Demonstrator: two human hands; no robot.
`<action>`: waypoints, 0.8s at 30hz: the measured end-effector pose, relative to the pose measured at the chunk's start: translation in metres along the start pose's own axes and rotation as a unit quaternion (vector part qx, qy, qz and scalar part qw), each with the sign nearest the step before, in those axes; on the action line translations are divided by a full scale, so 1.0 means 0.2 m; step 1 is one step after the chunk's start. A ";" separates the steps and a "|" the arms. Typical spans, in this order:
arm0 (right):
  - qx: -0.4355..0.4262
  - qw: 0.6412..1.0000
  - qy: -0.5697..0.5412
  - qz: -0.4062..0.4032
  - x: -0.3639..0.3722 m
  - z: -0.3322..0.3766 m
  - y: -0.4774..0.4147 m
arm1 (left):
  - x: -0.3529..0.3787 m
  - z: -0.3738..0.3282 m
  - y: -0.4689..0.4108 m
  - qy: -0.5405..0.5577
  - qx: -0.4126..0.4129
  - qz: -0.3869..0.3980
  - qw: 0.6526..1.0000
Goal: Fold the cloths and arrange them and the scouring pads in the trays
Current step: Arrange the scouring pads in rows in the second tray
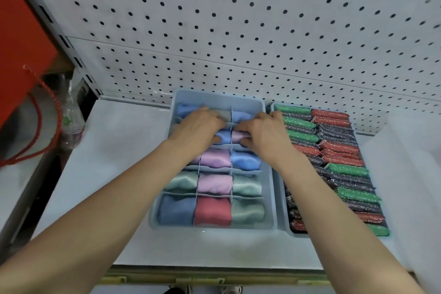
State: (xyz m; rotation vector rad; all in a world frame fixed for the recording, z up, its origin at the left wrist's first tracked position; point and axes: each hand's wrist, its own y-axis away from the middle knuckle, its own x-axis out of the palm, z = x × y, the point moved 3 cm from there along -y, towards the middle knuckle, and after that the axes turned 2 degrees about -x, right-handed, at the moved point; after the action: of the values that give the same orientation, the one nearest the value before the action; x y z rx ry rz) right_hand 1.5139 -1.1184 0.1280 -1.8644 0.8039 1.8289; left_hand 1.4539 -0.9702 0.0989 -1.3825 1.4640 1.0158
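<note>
A light blue divided tray (214,228) sits on the shelf, its compartments filled with folded cloths: blue, pink, mint green and red. My left hand (198,127) and my right hand (265,136) both press down into the far middle compartments, fingers curled around a blue cloth (223,136) and a pink cloth (238,136). I cannot tell exactly which hand grips which cloth. To the right, a second tray (280,198) holds rows of green, red and dark scouring pads (343,150) packed on edge. My right forearm covers part of that tray's near left side.
A white pegboard wall (238,31) rises right behind the trays. A plastic water bottle (71,119) and a red bag with rope handles (23,55) stand at the left. The white shelf (114,150) ends at a front edge (214,272) near me.
</note>
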 end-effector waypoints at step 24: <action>-0.027 0.999 -0.018 -0.028 -0.01 0.06 0.28 | 0.00 -0.21 0.22 -0.029 -0.051 0.000 0.998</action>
State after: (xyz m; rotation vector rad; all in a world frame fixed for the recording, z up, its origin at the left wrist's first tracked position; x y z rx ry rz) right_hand 1.4677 -1.1522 0.1362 -1.8630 0.6897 1.8620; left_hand 1.4076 -1.0073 0.1114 -1.4122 1.3861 1.1343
